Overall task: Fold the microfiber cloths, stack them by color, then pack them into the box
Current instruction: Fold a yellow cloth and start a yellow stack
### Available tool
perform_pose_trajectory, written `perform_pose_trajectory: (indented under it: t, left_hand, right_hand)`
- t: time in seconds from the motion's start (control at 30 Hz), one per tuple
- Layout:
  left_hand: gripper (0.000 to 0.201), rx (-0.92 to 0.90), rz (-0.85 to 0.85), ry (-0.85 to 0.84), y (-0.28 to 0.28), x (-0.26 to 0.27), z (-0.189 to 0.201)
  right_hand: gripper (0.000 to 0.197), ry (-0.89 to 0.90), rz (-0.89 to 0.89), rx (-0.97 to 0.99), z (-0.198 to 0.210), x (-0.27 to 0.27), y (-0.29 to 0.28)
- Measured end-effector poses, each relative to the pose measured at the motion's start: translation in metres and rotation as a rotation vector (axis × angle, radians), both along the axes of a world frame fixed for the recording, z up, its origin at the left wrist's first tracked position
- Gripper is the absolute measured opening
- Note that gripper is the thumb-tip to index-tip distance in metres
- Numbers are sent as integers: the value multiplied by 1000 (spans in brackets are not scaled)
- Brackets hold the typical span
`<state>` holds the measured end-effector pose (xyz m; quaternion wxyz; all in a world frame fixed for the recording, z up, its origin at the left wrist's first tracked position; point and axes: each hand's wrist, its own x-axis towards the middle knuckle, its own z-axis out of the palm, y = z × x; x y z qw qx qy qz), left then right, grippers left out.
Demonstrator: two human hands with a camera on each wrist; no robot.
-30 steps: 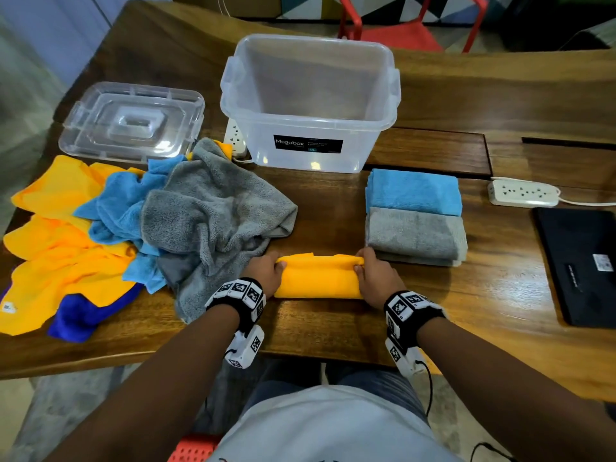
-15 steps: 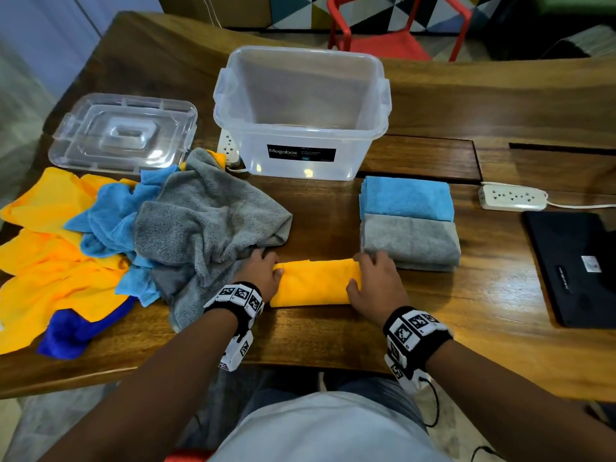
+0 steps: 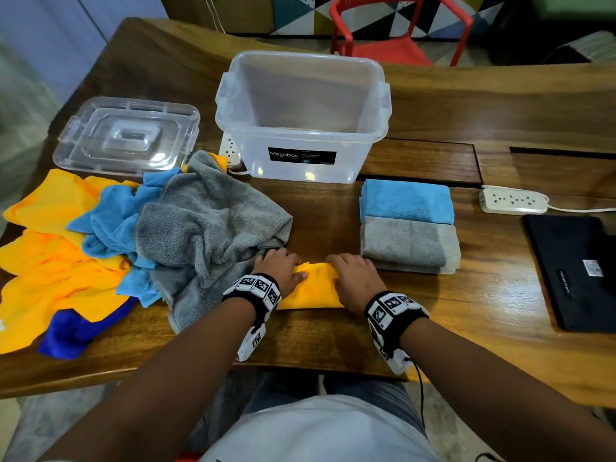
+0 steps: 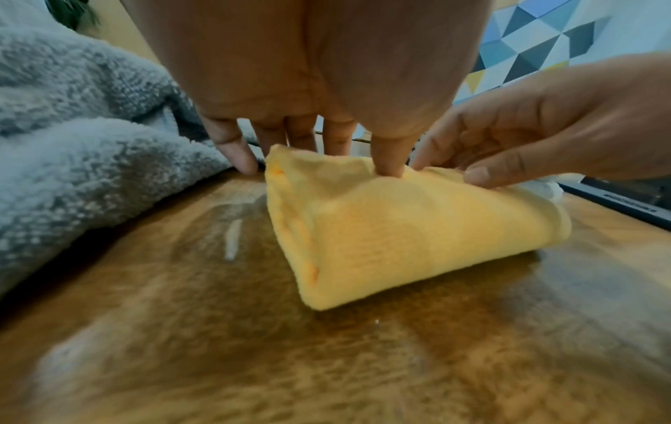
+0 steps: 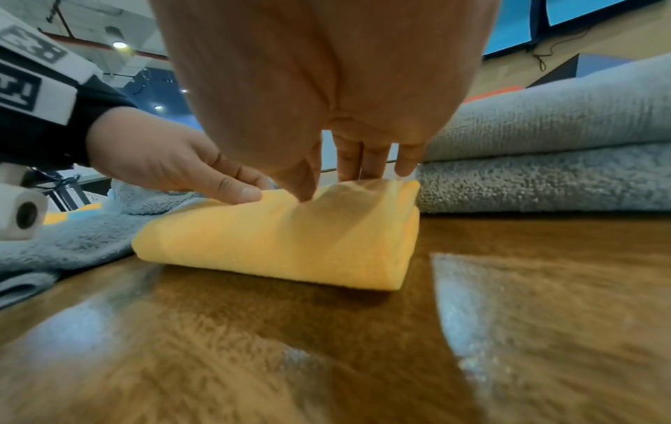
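Observation:
A folded yellow cloth point(image 3: 313, 291) point(image 4: 399, 235) point(image 5: 290, 238) lies on the wooden table near its front edge. My left hand point(image 3: 280, 271) point(image 4: 345, 155) holds its far left edge, thumb on top and fingers behind. My right hand point(image 3: 353, 278) point(image 5: 337, 183) pinches the far right edge the same way. To the right lie a folded blue cloth point(image 3: 408, 201) and a folded grey stack point(image 3: 408, 243) point(image 5: 544, 178). The clear plastic box point(image 3: 300, 138) stands open behind, with nothing in it.
A heap of unfolded cloths covers the left side: grey point(image 3: 206, 228), light blue point(image 3: 113, 221), yellow point(image 3: 50, 261) and dark blue point(image 3: 70, 331). The box lid point(image 3: 126, 135) lies at the back left. A power strip point(image 3: 511, 201) and a black flat device point(image 3: 580, 271) sit right.
Both hands have moved from the ends of the yellow cloth inward onto its top and far edge. The view has tilted slightly.

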<state>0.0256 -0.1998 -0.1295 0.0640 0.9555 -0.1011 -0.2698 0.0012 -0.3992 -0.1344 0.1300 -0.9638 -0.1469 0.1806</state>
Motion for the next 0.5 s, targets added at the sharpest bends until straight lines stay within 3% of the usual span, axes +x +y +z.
perform_pose_trajectory:
  t: [0.2,0.5]
  left_hand:
    - [37,-53,-38,0,-8,0,2]
    - [28,-70,-41,-65,-11,-3,1]
  right_hand:
    - [46,59,-25,-62,-3,4,3]
    - [45,39,-47,50,-2,6,4]
